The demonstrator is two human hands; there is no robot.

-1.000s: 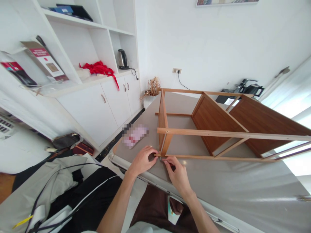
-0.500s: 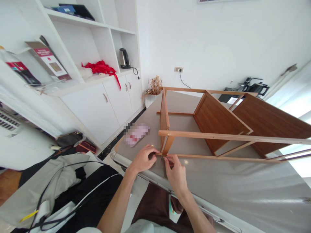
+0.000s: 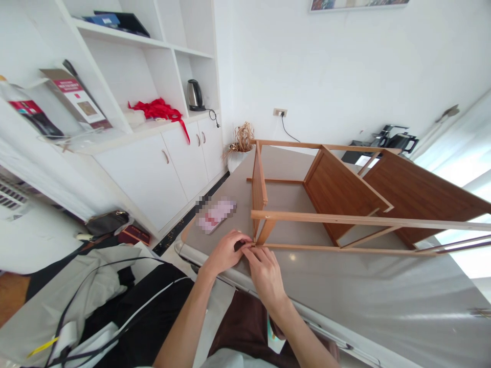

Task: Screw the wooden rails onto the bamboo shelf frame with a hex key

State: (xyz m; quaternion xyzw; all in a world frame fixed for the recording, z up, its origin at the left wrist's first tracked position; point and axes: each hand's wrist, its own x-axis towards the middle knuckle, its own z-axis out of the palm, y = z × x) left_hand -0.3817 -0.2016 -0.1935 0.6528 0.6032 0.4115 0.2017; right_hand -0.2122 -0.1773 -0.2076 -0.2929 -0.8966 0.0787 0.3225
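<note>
A brown wooden shelf frame [image 3: 291,217] lies on its side on the grey tabletop [image 3: 326,286], its slanted shelf panels [image 3: 345,191] reaching to the right. At its near left corner, my left hand [image 3: 229,251] is closed with the fingertips against the end of the lower rail [image 3: 299,248]. My right hand [image 3: 264,271] is closed at the same corner, its fingertips meeting those of the left. Whatever small piece may be between the right fingers is hidden.
A blurred pinkish packet or phone [image 3: 217,217] lies left of the frame. Beyond the table stand a potted dried plant [image 3: 242,140] and white cabinets [image 3: 153,163]. A black kettle [image 3: 404,140] is at the back right. Cables [image 3: 115,263] and clothes are at lower left.
My right hand has shifted left along the rail, and its fingers now meet the left fingertips. The left hand has stayed at the frame's corner. The view has tilted slightly upward.
</note>
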